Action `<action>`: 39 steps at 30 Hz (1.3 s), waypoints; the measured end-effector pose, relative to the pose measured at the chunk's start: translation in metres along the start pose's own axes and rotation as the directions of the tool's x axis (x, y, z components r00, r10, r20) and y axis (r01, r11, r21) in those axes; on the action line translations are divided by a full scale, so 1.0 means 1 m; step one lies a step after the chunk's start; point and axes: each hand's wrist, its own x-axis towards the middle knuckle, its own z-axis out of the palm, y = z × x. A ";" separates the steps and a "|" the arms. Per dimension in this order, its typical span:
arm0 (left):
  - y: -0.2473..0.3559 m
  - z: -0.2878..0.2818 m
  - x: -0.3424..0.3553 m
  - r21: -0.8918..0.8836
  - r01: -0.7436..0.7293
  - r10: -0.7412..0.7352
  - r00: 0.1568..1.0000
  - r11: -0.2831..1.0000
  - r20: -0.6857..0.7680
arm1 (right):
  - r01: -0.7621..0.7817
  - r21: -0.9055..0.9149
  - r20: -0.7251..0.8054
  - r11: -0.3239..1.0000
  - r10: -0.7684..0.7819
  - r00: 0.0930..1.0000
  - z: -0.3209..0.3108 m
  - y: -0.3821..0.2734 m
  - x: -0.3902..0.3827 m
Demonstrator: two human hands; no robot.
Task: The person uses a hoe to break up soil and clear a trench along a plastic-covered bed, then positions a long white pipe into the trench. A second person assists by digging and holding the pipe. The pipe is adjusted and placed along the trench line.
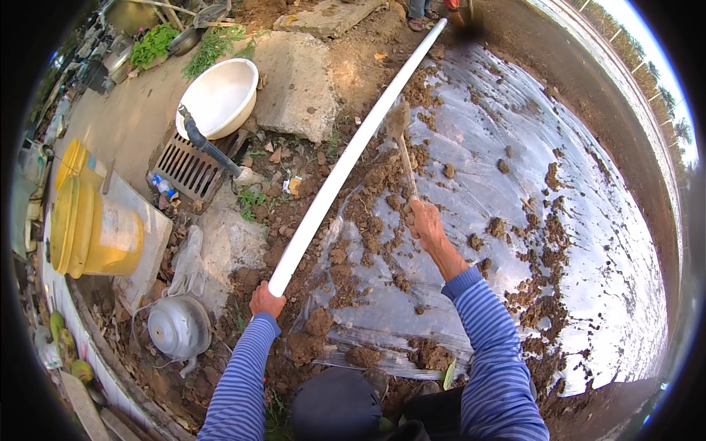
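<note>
My left hand [266, 300] is closed around the near end of a long white pipe [358, 156], which slants away to the upper right. In my right hand [426, 223] is the wooden handle of a small digging tool [398, 120]. Its flat, soil-coloured head lies close to the pipe's right side; whether it is a hoe or a spade I cannot tell. Beneath both stretches a clear plastic sheet [471, 198] strewn with clods of soil. Along the sheet's left edge, next to the pipe, loose brown soil [342, 275] is heaped.
To the left stand a white basin [218, 98], a slotted grate [188, 166] with a dark pipe [207, 144], a yellow bucket [95, 231] and a dented metal kettle [179, 328]. Concrete slabs [298, 84] lie beyond. Near the pipe's far end, another person's legs [421, 11] show.
</note>
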 end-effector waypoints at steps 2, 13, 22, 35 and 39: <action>-0.002 0.001 0.002 -0.018 -0.017 0.017 1.000 1.000 0.001 | 0.071 0.026 0.086 0.997 -0.073 0.994 -0.028 -0.028 -0.059; -0.001 0.004 0.004 0.054 0.031 -0.033 0.998 0.998 0.044 | -0.100 -0.017 -0.047 0.995 0.099 0.994 -0.137 -0.060 -0.346; 0.049 -0.028 -0.048 0.294 0.067 -0.098 0.991 0.953 0.092 | 0.028 0.299 0.061 0.954 -0.048 0.997 -0.147 -0.042 -0.428; 0.184 -0.149 -0.353 -0.230 -0.864 0.869 0.481 0.448 -0.118 | -0.001 0.544 0.015 0.839 -0.008 1.000 -0.163 -0.041 -0.417; 0.213 -0.144 -0.372 0.155 -0.910 0.921 0.390 0.384 0.013 | -0.002 0.573 0.009 0.820 -0.004 1.000 -0.173 -0.036 -0.395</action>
